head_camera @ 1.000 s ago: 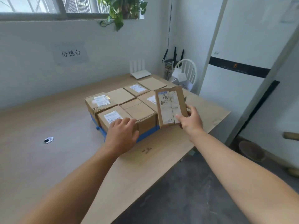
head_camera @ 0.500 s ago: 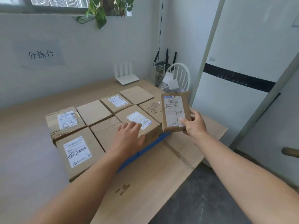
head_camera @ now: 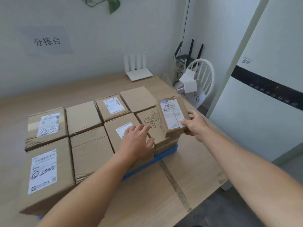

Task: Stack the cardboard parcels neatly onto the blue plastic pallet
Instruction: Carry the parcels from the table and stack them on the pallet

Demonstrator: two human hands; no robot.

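Several brown cardboard parcels (head_camera: 83,117) lie side by side in two rows on the blue plastic pallet (head_camera: 165,154), whose edge shows under their near right side. My left hand (head_camera: 136,141) rests flat on a labelled parcel (head_camera: 121,128) in the front row. My right hand (head_camera: 194,124) grips a small flat parcel with a white shipping label (head_camera: 172,114). It holds that parcel tilted at the right end of the stack, over the parcel with a flower drawing (head_camera: 151,121).
The pallet sits on a wooden table (head_camera: 188,169) with its edge at the right. A white router (head_camera: 139,74) stands at the table's far end. A white chair (head_camera: 205,76) holding boxes and a black router are behind it, a white appliance (head_camera: 262,104) at right.
The small parcel has come down and leftwards onto the right end of the stack. My left hand slid right along the front row. The camera has moved closer.
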